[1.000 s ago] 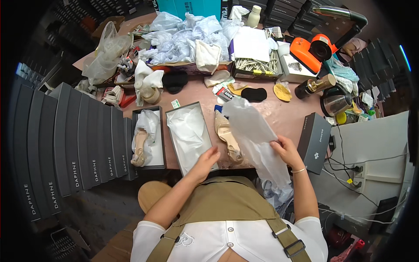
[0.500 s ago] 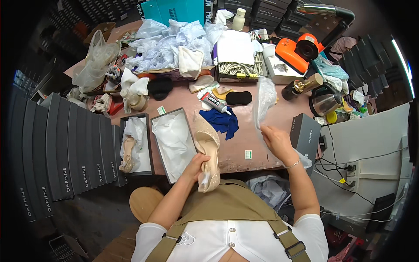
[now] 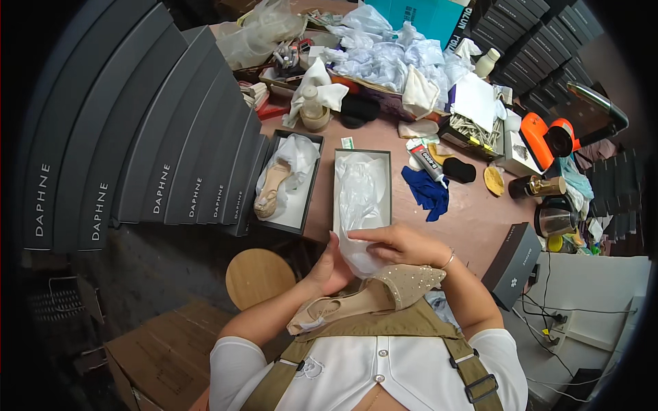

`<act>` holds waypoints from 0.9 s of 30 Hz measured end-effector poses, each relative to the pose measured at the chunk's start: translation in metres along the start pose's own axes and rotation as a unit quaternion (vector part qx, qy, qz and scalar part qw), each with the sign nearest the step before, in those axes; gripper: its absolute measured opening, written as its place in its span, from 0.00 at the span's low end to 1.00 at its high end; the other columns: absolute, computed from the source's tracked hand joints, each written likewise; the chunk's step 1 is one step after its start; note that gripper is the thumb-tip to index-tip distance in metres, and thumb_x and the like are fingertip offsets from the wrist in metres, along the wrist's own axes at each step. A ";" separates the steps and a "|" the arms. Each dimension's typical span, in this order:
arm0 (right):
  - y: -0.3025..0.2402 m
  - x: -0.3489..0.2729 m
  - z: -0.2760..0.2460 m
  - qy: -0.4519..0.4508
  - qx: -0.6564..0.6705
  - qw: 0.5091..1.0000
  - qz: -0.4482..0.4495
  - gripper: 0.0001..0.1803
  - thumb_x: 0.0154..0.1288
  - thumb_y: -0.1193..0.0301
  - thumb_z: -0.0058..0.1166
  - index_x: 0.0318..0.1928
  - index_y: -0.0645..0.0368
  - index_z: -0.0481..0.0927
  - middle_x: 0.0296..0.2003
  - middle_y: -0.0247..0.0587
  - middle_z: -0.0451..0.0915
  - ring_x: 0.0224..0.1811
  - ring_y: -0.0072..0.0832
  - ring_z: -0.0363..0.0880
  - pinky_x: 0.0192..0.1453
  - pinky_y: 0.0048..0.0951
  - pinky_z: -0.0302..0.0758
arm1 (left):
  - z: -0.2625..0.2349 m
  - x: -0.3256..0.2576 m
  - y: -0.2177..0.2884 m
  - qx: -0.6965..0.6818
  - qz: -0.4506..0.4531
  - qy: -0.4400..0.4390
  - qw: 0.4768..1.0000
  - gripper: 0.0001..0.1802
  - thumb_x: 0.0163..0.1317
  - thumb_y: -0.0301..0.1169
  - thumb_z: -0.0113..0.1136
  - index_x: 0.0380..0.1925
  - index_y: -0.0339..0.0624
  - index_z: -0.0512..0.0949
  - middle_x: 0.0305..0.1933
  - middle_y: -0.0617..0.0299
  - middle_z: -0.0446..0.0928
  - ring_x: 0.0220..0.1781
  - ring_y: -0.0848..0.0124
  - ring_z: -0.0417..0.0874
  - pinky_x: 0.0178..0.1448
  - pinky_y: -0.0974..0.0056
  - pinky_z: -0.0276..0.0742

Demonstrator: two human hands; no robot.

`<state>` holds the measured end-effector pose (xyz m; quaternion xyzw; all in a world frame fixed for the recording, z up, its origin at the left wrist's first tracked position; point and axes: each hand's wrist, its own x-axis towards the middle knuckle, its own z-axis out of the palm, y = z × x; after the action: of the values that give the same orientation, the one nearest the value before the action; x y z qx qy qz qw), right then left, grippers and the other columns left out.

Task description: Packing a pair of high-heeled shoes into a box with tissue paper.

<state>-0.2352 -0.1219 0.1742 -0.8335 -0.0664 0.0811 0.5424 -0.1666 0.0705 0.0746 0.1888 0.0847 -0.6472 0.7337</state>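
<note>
A beige, studded, pointed-toe shoe (image 3: 373, 296) lies on its side across my lap, between my forearms and against the apron. Just beyond it, a translucent white plastic bag (image 3: 358, 198) stretches from inside a grey shoebox (image 3: 387, 179) towards me. My right hand (image 3: 404, 245) is at the bag's near part, index finger extended over it and the other fingers curled at the film. Beside the bag's left edge, my left hand (image 3: 330, 268) has its thumb raised and apart; its fingers are partly hidden. The matching shoe (image 3: 273, 186) sits with white wrapping in another open box (image 3: 301, 202) further left.
Tall grey shoeboxes (image 3: 157, 137) stand at the left beside a round wooden stool (image 3: 260, 279). On the pink table lie a glue tube (image 3: 428, 164), a blue cloth (image 3: 426, 192) and a black pad (image 3: 459, 170). A closed shoebox (image 3: 514, 266) stands at the right edge.
My left hand has let go of the shoe, which now lies across my lap. My right hand has brought the plastic bag left to the shoebox. The view has turned left.
</note>
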 end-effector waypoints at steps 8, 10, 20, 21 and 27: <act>0.009 -0.046 -0.001 0.120 0.008 0.978 0.173 0.18 0.59 0.71 0.56 0.51 0.59 0.77 0.32 0.53 0.81 0.32 0.40 0.81 0.39 0.31 0.75 | 0.025 -0.004 0.014 0.139 0.239 0.056 0.959 0.24 0.59 0.27 0.63 0.55 0.37 0.68 0.55 0.60 0.74 0.59 0.68 0.72 0.65 0.60 0.64; 0.008 -0.055 0.005 0.166 -0.017 0.969 0.182 0.15 0.60 0.69 0.57 0.47 0.61 0.79 0.31 0.52 0.81 0.32 0.36 0.81 0.39 0.31 0.75 | 0.022 -0.001 0.012 0.170 0.263 0.048 0.949 0.25 0.60 0.27 0.63 0.56 0.37 0.67 0.56 0.60 0.73 0.59 0.68 0.71 0.65 0.60 0.64; 0.018 -0.089 0.013 0.251 0.020 0.954 0.164 0.08 0.61 0.78 0.51 0.40 0.67 0.79 0.33 0.46 0.80 0.35 0.32 0.78 0.41 0.29 0.73 | 0.019 0.015 0.000 0.317 0.071 -0.077 0.943 0.12 0.65 0.29 0.55 0.46 0.35 0.76 0.42 0.61 0.80 0.39 0.74 0.79 0.45 0.70 0.74; 0.016 -0.091 0.013 0.253 0.011 0.952 0.171 0.08 0.61 0.79 0.50 0.40 0.67 0.78 0.34 0.45 0.80 0.36 0.31 0.78 0.42 0.29 0.73 | 0.008 0.017 0.008 0.276 0.025 -0.171 0.945 0.13 0.66 0.28 0.55 0.48 0.35 0.76 0.46 0.61 0.79 0.45 0.74 0.78 0.49 0.69 0.74; 0.009 -0.099 0.009 0.281 0.097 0.938 0.179 0.11 0.61 0.80 0.49 0.44 0.66 0.78 0.35 0.45 0.81 0.37 0.30 0.78 0.44 0.28 0.74 | 0.045 0.011 0.004 0.400 -0.039 -0.083 0.912 0.24 0.61 0.21 0.56 0.58 0.35 0.68 0.55 0.59 0.74 0.54 0.72 0.76 0.56 0.65 0.73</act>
<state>-0.3341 -0.1372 0.1689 -0.7641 0.2468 -0.0549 0.5935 -0.1661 0.0433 0.1124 0.4088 -0.2349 -0.6684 0.5753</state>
